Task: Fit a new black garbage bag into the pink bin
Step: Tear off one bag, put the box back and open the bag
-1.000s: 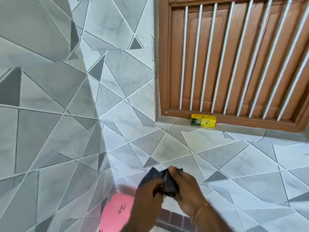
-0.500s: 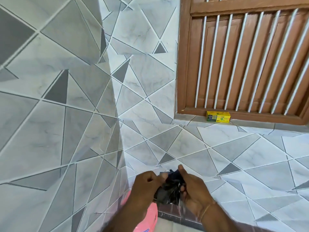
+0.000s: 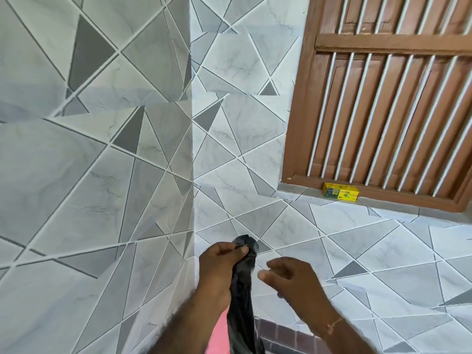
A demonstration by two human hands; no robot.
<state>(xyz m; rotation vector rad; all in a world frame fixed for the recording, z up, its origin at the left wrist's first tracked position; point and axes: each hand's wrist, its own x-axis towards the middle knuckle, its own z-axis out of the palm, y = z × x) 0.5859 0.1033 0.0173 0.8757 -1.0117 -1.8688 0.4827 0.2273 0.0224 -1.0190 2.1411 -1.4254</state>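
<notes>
Nearest, at 6 o'clock, a sliver of the pink bin (image 3: 217,335) shows between the forearms. The black garbage bag (image 3: 241,297) hangs over it as a narrow rope, long axis vertical. The left hand (image 3: 219,267) pinches its top end closed. The right hand (image 3: 288,277), at 3 o'clock from the bag, is half open, empty, just beside it. Beyond, at 1 o'clock, a yellow box (image 3: 341,192) lies on the window sill.
</notes>
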